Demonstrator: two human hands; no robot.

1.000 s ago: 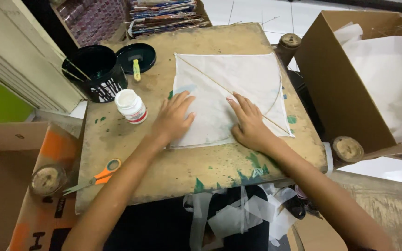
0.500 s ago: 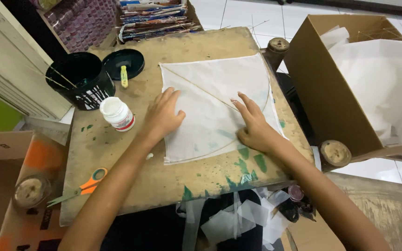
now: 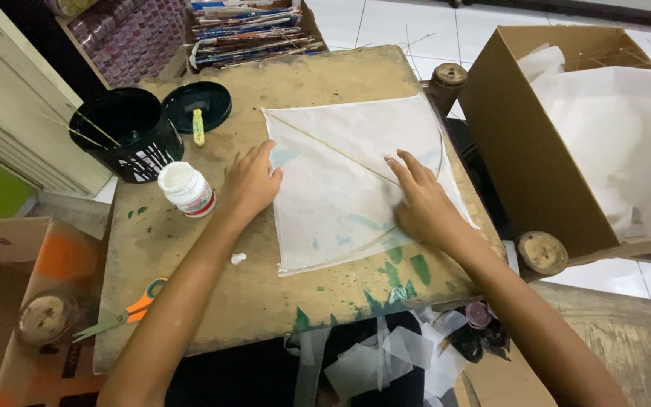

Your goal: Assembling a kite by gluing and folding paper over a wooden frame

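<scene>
- Step: smoothing white kite paper (image 3: 340, 188) onto its thin stick frame, mid-surface (image 3: 258, 301).
- Left hand (image 3: 252, 185) flat, open, pressing paper's left edge.
- Right hand (image 3: 422, 205) open, fingers spread near the sticks.
- Next likely needs even pressure; glue bottle (image 3: 187, 190) just left.

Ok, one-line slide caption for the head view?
Both hands, left and right, press a white paper kite flat on a paint-stained board.
</scene>
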